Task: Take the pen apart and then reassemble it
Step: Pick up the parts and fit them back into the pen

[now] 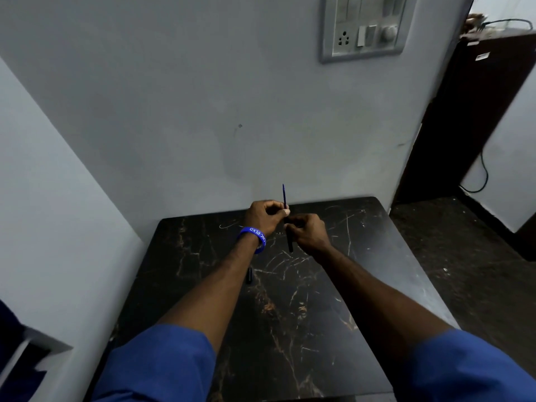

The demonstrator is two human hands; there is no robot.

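Note:
My left hand, with a blue wristband, pinches a thin blue refill that points upward above its fingers. My right hand grips a dark pen barrel that hangs down below the fingers. The two hands meet fingertip to fingertip above the far part of the black marble table. Whether the refill's lower end sits inside the barrel is hidden by the fingers. A short dark pen piece, probably the cap, lies on the table beside my left forearm.
The table stands in a corner against grey walls. A switch panel hangs high on the wall. A dark cabinet with a cable stands to the right, with dark floor beside the table.

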